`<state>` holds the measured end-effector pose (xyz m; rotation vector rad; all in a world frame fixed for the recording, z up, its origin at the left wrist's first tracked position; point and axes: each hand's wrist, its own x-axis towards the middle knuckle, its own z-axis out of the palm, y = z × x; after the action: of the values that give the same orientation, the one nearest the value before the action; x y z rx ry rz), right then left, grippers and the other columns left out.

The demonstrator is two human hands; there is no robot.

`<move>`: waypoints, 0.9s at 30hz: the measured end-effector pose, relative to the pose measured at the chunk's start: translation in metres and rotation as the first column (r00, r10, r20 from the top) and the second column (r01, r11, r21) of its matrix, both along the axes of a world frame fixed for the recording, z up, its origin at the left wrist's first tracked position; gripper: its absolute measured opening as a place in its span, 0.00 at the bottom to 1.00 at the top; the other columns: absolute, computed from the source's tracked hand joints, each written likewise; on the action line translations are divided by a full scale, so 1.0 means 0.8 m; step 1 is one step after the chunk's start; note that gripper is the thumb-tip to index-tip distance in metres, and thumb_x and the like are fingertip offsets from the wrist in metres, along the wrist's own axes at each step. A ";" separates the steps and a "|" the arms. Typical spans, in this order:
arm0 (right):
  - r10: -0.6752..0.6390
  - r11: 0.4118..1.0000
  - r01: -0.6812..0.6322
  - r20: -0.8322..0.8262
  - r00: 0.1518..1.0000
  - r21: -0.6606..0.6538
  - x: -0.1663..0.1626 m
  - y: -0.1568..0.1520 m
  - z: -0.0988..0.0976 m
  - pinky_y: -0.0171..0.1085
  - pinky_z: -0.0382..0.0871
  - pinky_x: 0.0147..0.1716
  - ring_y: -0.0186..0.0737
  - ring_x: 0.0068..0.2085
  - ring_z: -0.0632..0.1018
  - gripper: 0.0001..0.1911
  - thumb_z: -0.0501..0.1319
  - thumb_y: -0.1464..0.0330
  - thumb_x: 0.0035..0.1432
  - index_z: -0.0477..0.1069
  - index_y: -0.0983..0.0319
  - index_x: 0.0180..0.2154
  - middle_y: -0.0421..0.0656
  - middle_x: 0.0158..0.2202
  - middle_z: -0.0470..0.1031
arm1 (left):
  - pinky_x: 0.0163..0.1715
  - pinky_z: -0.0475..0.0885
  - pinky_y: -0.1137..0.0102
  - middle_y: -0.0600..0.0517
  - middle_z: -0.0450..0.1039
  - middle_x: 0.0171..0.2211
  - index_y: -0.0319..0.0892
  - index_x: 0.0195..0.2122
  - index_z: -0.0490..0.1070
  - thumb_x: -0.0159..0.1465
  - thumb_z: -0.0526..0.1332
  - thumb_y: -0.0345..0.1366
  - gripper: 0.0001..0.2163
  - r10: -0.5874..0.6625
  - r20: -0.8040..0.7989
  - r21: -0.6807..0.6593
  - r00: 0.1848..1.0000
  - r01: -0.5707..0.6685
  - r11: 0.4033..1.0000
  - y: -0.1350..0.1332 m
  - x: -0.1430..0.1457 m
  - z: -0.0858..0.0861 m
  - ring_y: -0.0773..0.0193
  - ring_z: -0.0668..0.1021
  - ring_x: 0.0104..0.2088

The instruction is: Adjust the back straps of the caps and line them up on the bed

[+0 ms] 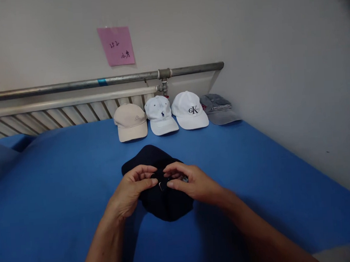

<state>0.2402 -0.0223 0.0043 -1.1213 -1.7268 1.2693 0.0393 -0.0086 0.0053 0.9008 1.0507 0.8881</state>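
L hand [132, 189]: thumb + fingertips pinching dark baseball cap [167, 206] nr small white swoosh [161, 186]. R hand [192, 181] opp., thumb + fingers likewise gripping same cap. Cap low at mid of blue sheet [63, 193]; resting or lifted, can't tell from here. Behind, row: beige cap [129, 120], pale cap w/ polo logo [158, 108], white CK cap [184, 108], grey cap [219, 110] nr wall [278, 81].

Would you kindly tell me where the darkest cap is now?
In the head view, the darkest cap is just below centre, over the blue sheet, by the left hand and right hand.
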 end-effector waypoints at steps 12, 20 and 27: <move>-0.010 0.999 0.009 -0.032 0.999 -0.035 -0.007 0.001 -0.010 0.37 0.71 0.43 0.35 0.41 0.77 0.14 0.65 0.72 0.51 0.73 0.58 0.42 0.39 0.37 0.76 | 0.30 0.69 0.76 0.54 0.75 0.27 0.41 0.35 0.77 0.46 0.72 0.30 0.14 -0.053 0.002 0.028 0.999 0.053 0.998 -0.002 0.000 -0.003 0.70 0.75 0.28; -0.002 1.000 0.001 0.032 0.999 0.025 -0.005 -0.002 -0.005 0.33 0.68 0.35 0.33 0.35 0.75 0.07 0.64 0.70 0.53 0.75 0.59 0.37 0.37 0.33 0.76 | 0.30 0.67 0.75 0.55 0.73 0.27 0.41 0.35 0.77 0.47 0.72 0.30 0.13 -0.072 -0.030 0.056 0.997 0.073 0.996 -0.003 -0.001 0.000 0.70 0.73 0.29; 0.011 0.999 -0.011 0.017 1.000 0.032 -0.006 -0.002 -0.006 0.31 0.67 0.31 0.32 0.32 0.73 0.07 0.67 0.69 0.51 0.75 0.60 0.35 0.37 0.29 0.74 | 0.33 0.65 0.76 0.55 0.71 0.28 0.42 0.34 0.78 0.46 0.72 0.30 0.13 -0.085 -0.047 0.058 0.995 0.088 0.994 -0.003 0.000 0.001 0.70 0.71 0.31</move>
<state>0.2357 -0.0241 -0.0009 -1.1087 -1.7623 1.2379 0.0397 -0.0114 0.0061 1.0131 1.0202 0.8336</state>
